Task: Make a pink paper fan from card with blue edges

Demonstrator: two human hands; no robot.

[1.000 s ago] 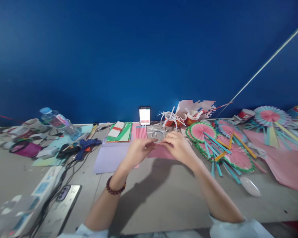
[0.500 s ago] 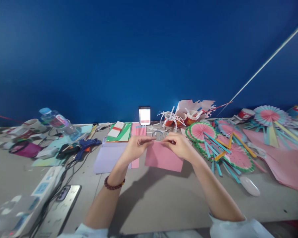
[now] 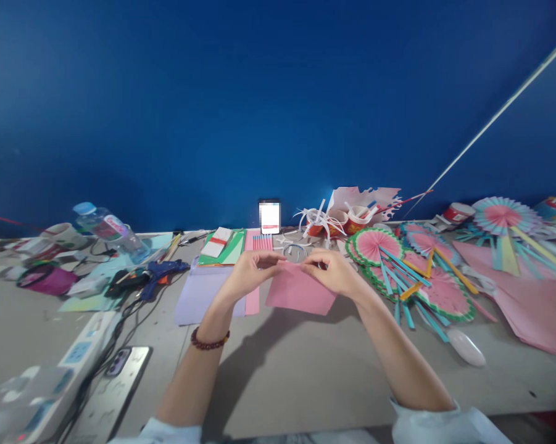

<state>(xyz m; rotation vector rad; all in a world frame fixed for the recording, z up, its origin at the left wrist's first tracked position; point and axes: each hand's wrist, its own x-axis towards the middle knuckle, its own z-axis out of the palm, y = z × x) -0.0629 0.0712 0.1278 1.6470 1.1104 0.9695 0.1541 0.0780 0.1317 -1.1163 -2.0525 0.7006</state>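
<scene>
A pink sheet of paper point(image 3: 300, 291) hangs between my two hands, a little above the table. My left hand point(image 3: 257, 269) pinches its upper left edge between thumb and fingers. At the upper right edge, my right hand point(image 3: 329, 271) pinches the same sheet. Below the hands the paper slopes toward me and casts a shadow on the table. Behind it lie a lavender sheet point(image 3: 197, 302) and a narrow pink strip point(image 3: 252, 302). A clear roll of tape point(image 3: 295, 251) shows just beyond the fingers.
A lit phone point(image 3: 270, 217) leans on the blue wall. Pleated paper fans point(image 3: 378, 245) and paper cups point(image 3: 358, 219) stand right. On the left are a bottle point(image 3: 113, 228), a blue glue gun point(image 3: 160, 274), a power strip point(image 3: 76, 351) and another phone point(image 3: 115, 388).
The pink paper has shifted slightly left and its lower edge has risen a little. My left hand has moved slightly left; both hands keep their pinch.
</scene>
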